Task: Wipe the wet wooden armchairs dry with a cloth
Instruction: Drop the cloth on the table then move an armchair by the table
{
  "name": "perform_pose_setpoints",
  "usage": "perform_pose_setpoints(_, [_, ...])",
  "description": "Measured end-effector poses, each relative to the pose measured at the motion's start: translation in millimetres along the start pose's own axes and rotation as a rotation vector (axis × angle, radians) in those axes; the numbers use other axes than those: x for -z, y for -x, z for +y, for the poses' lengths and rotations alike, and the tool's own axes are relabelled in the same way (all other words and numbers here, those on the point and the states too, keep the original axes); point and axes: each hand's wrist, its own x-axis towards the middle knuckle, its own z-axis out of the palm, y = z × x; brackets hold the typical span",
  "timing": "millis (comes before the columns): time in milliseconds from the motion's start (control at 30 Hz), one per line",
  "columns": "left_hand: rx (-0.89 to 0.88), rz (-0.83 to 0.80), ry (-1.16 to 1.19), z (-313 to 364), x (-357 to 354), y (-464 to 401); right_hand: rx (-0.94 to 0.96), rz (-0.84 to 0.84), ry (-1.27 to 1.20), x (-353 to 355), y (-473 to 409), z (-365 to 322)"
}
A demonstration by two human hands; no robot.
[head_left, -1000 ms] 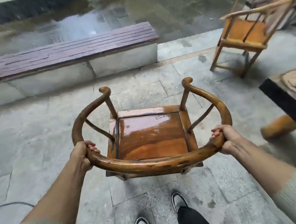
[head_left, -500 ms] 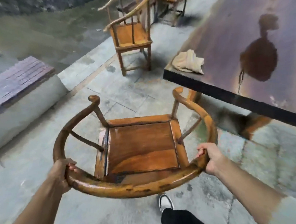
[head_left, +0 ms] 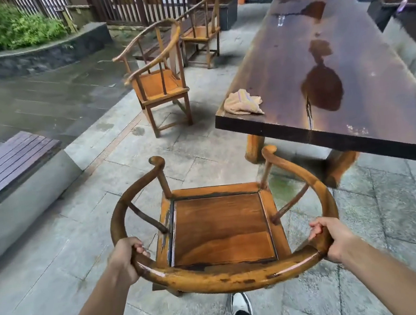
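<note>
We hold the near armchair (head_left: pixel 221 232) by its curved back rail, our left hand (head_left: pixel 125 258) curled round the rail's left bend and our right hand (head_left: pixel 333 239) curled round its right bend, fingers (head_left: pixel 315 230) wrapped over the inner side. Neither hand has the cloth (head_left: pixel 242 102). It lies crumpled on the near left corner of the counter (head_left: pixel 346 73), ahead of us and to the right, well apart from both hands, beyond the chair's right arm tip. Our right hand is the nearer one, so we judge the reach falls to it, forward and slightly right over the armrest. The seat shows dark damp streaks along its edges. A second armchair (head_left: pixel 158 78) stands further ahead on the left.
</note>
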Motion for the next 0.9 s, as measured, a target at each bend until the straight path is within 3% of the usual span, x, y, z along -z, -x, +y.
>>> perform_pose_setpoints(500, [0.075, -0.244, -0.263, -52.4, -197.6, 1.5, 0.069, 0.240, -0.291, 172.1, 10.3, -28.7])
perform_pose_setpoints(901, [0.015, -0.285, -0.255, -30.1, -290.0, -12.5, 0.144, 0.216, -0.377, 169.9, -4.2, -101.8])
